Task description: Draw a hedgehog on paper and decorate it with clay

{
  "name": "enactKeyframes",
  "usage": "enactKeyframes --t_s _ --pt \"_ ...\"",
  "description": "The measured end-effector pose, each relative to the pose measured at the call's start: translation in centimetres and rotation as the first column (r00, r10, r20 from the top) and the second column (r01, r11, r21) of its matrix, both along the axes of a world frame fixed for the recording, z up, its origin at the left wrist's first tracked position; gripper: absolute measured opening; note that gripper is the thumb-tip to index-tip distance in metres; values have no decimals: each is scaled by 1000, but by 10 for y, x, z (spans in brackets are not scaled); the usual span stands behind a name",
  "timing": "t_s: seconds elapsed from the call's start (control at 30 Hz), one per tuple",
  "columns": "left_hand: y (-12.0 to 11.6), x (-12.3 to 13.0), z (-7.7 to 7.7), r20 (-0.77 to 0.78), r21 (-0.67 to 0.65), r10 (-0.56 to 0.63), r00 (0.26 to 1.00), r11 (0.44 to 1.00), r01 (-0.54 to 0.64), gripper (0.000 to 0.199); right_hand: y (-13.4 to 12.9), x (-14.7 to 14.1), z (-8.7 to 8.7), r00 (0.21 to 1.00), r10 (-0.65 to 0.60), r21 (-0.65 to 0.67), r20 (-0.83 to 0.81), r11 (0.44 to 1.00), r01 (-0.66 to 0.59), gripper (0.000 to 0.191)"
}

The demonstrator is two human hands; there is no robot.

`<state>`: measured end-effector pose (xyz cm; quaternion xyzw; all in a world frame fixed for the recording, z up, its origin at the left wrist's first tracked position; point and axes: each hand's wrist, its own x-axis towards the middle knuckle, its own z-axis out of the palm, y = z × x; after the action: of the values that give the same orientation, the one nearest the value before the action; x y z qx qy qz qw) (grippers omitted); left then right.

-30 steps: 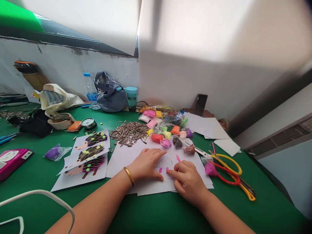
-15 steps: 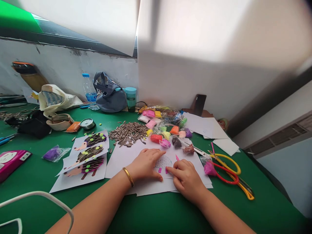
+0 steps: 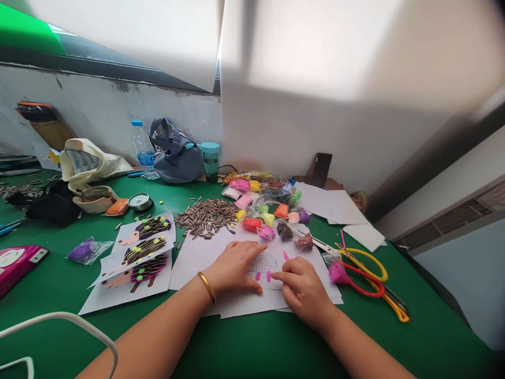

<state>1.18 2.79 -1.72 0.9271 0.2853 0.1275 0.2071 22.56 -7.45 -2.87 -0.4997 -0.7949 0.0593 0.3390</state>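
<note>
My left hand (image 3: 235,267), with a gold bangle at the wrist, lies flat on a white sheet (image 3: 197,255) printed with a dotted hedgehog outline (image 3: 265,261). My right hand (image 3: 303,288) rests beside it, index finger stretched toward two small pink clay strips (image 3: 263,276) stuck below the outline. Another pink bit (image 3: 286,256) lies just above my right hand. Neither hand grips anything that I can see.
Several small bags of coloured clay (image 3: 268,210) and a pile of sunflower seeds (image 3: 207,215) lie beyond the sheet. Three finished hedgehog pictures (image 3: 138,252) sit to the left. Red and yellow scissors (image 3: 371,279) lie to the right on the green table (image 3: 256,347). Bags and bottles stand along the wall.
My right index finger has shifted slightly near the pink strips. The view has drifted a little; my left hand stays pressed on the sheet.
</note>
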Motion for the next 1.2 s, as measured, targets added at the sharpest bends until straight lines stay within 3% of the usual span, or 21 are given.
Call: enactKeyframes --t_s 0.13,0.23,0.33,0.4,0.5,0.6,0.73,0.93,1.03,1.13,1.2 --pt "2 -1 3 51 -30 17 999 999 -15 93 10 15 4 976 -130 17 -173 991 135 31" --pt "5 0 3 163 -83 65 985 995 -52 69 23 28 16 953 -232 37 -196 969 244 28" --pt "11 0 1 323 -181 241 915 965 -191 34 38 35 31 943 -324 -7 -81 946 324 27" --pt "16 0 1 409 -247 384 828 920 -305 26 51 35 41 943 -326 -36 67 944 329 25" --pt "22 -3 1 486 -353 550 679 834 -424 28 72 30 49 912 -309 -111 269 931 349 22" --pt "26 -6 2 515 -436 627 584 779 -451 31 88 21 49 887 -311 -136 342 917 374 22" --pt "25 -7 3 525 -473 651 549 759 -447 33 95 15 38 884 -333 -100 328 918 383 27" --pt "23 -4 3 506 -476 658 558 752 -456 33 89 32 28 873 -444 19 200 893 450 33" --pt "24 -4 2 487 -447 648 585 761 -470 33 85 32 32 927 -349 32 140 937 348 26" --pt "26 -3 -1 444 -411 625 642 779 -474 31 74 19 37 988 -48 -39 149 998 54 29" --pt "26 -3 -3 386 -372 591 708 803 -466 28 65 9 38 972 149 -131 180 983 -126 31"
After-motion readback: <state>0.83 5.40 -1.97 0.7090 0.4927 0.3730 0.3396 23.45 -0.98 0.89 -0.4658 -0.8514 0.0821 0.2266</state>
